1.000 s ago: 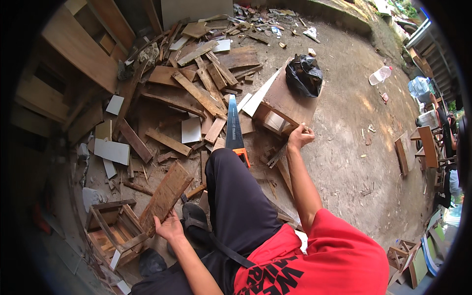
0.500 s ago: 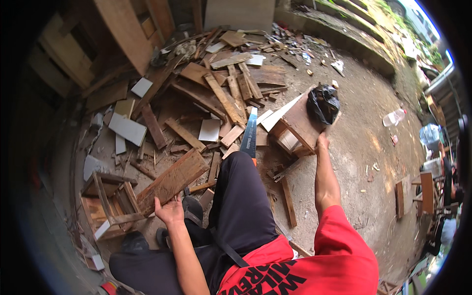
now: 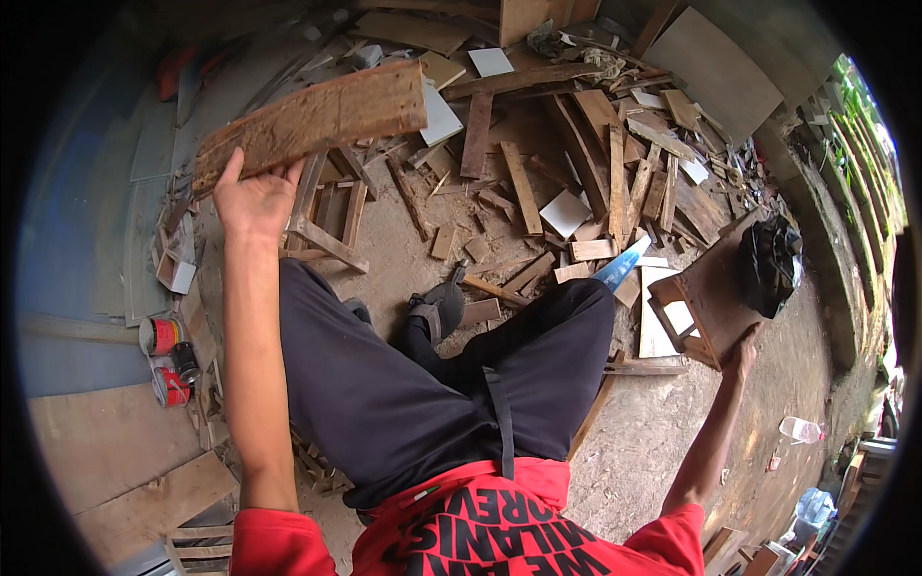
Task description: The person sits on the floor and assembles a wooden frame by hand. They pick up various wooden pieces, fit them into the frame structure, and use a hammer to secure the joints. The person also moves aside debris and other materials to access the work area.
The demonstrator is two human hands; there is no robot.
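Note:
My left hand (image 3: pixel 254 197) grips a thick, rough brown wooden board (image 3: pixel 317 115) by its lower edge near one end, the thumb in front and the fingers partly hidden behind it. The board is raised at the upper left, above a small open wooden frame (image 3: pixel 331 216). At the right, my right hand (image 3: pixel 741 353) is closed on the near edge of a small wooden stool (image 3: pixel 713 288), its fingers partly hidden. On top of the stool lies a crumpled black plastic bag (image 3: pixel 771 267). A handsaw with a blue blade (image 3: pixel 624 264) shows just beyond my knee.
Wooden offcuts (image 3: pixel 615 173) and planks lie heaped across the ground ahead. Red cans (image 3: pixel 168 360) stand at the left beside a blue wall (image 3: pixel 77 250). A clear plastic bottle (image 3: pixel 800 429) and a large blue water jug (image 3: pixel 814 507) are at the right.
My view has turned to the left. My left hand has lifted the wooden board up from beside the wooden frame. My right hand keeps its hold on the stool.

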